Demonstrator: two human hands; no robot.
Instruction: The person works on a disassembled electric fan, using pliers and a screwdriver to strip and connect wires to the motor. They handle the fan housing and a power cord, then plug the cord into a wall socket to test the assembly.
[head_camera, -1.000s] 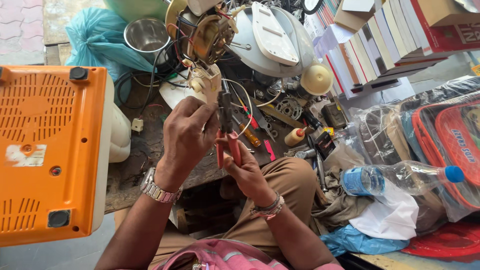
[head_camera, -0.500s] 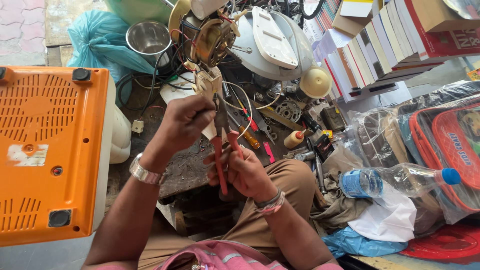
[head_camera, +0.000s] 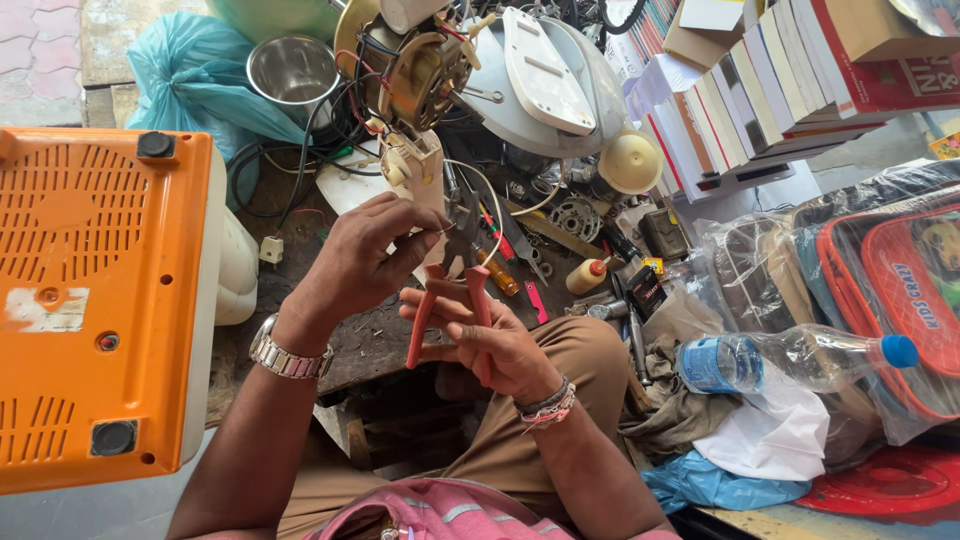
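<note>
My left hand (head_camera: 360, 260) pinches a thin white wire (head_camera: 488, 215) that runs up to a cream switch block (head_camera: 415, 170) below a brass fan motor (head_camera: 420, 70). My right hand (head_camera: 490, 340) grips red-handled pliers (head_camera: 450, 300), handles spread apart, jaws pointing up beside the wire near my left fingertips. A metal watch is on my left wrist and bead bracelets on my right. Both hands hover over a dark cluttered workbench (head_camera: 370, 340).
An orange vented appliance case (head_camera: 95, 300) fills the left. A steel bowl (head_camera: 292, 70), a blue plastic bag (head_camera: 190, 75), white fan parts (head_camera: 545, 80), stacked books (head_camera: 770, 90), a plastic water bottle (head_camera: 790, 360) and a red bag (head_camera: 900, 290) surround the bench.
Both hands and the pliers lowered slightly from the motor; the plier handles have opened wider, and my left hand still holds the wire.
</note>
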